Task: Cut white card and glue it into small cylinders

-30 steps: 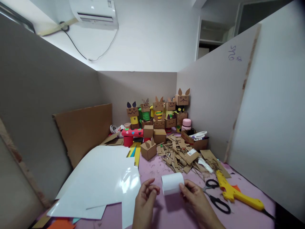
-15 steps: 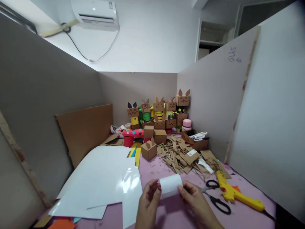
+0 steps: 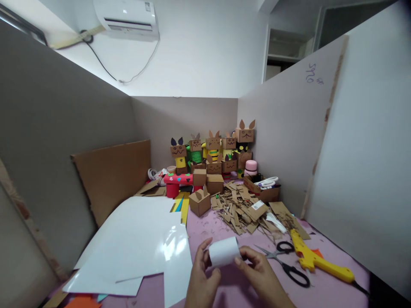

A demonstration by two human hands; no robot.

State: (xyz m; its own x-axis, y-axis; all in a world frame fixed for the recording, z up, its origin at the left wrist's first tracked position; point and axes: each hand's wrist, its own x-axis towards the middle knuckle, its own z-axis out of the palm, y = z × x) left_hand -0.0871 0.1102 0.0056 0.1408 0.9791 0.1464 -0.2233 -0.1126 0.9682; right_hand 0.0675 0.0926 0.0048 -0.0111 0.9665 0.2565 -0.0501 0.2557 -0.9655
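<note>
Between my two hands is a white paper tube [image 3: 224, 251], lying sideways above the pink-covered table [image 3: 195, 233]. My left hand [image 3: 203, 273] cups its left end, with the thumb apart below it and the fingers behind. At the tube's right end, my right hand [image 3: 253, 269] pinches the rim between thumb and fingers. Scissors [image 3: 284, 261] with black handles lie partly spread just right of my right hand. Large glossy white sheets [image 3: 138, 239] cover the table to the left.
A yellow glue gun [image 3: 317, 261] lies at the right. Behind the hands are a heap of cardboard scraps [image 3: 239, 209] and a small eared cardboard box [image 3: 199, 203]. Several cardboard animal figures [image 3: 213, 143] stand at the back. A cardboard sheet [image 3: 112, 179] leans on the left partition.
The tube has shifted slightly left and down and turned a little in my hands. My left thumb has moved off its surface. More of the scissor blades shows now.
</note>
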